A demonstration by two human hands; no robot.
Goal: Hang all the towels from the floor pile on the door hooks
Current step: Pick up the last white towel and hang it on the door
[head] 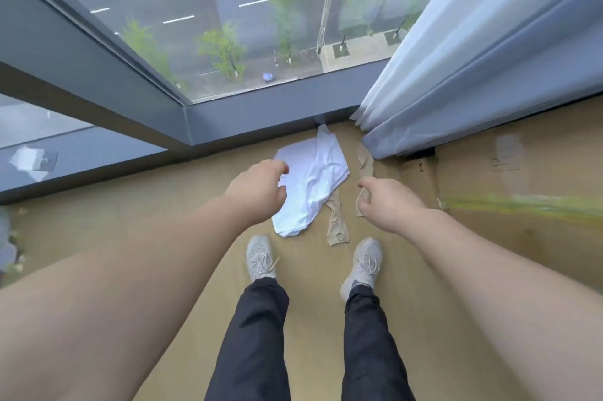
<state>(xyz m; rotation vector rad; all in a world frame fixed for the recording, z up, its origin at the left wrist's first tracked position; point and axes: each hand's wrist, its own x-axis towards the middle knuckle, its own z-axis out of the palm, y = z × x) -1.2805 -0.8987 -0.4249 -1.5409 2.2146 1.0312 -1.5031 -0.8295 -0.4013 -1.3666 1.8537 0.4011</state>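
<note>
A crumpled white towel [313,182] lies on the tan floor near the window corner. A thin beige cloth [336,221] lies beside it on the right, with another beige strip [364,159] nearer the curtain. My left hand [261,188] hovers over the white towel's left edge, fingers curled and apart, holding nothing. My right hand [388,198] is stretched out to the right of the towel, above a beige strip, fingers loosely bent; whether it touches the strip is unclear. No door hooks are in view.
A dark grey window frame [261,113] runs along the floor ahead and to the left. A pale blue curtain [473,74] hangs at the right, reaching the floor. My two feet in grey sneakers [261,257] stand just behind the cloths.
</note>
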